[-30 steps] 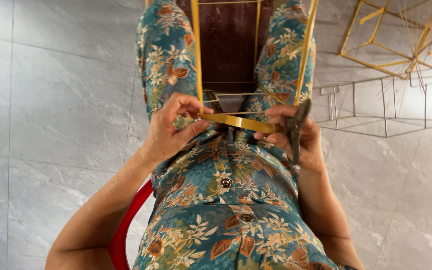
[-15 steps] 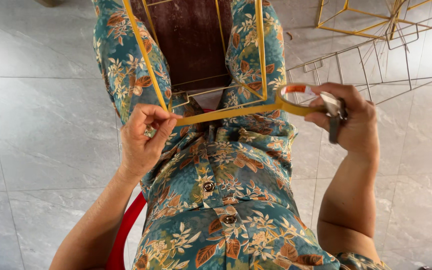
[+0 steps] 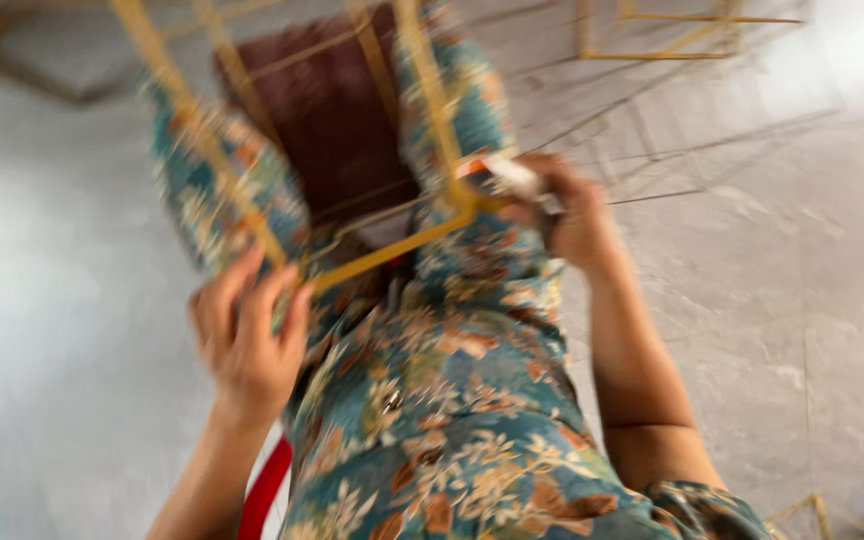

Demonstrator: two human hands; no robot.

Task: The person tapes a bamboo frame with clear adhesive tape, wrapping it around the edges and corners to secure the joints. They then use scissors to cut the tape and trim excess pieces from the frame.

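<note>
A yellow bamboo frame (image 3: 392,250) made of thin sticks rests over my lap, above my floral teal dress. My left hand (image 3: 247,340) grips the frame's near left corner with its fingers curled around the stick. My right hand (image 3: 567,215) holds a small tool (image 3: 517,180) with an orange handle, pressed against the frame's right corner. The picture is blurred by motion, so the tool's kind cannot be told.
A dark brown surface (image 3: 327,120) lies between my knees. More stick frames (image 3: 692,50) stand on the grey tiled floor (image 3: 782,300) at the upper right. A red seat edge (image 3: 264,490) shows below my left arm.
The view has tilted and blurred. The frame has swung so its near bar slants up to the right, and my right hand has risen with the tool to the corner.
</note>
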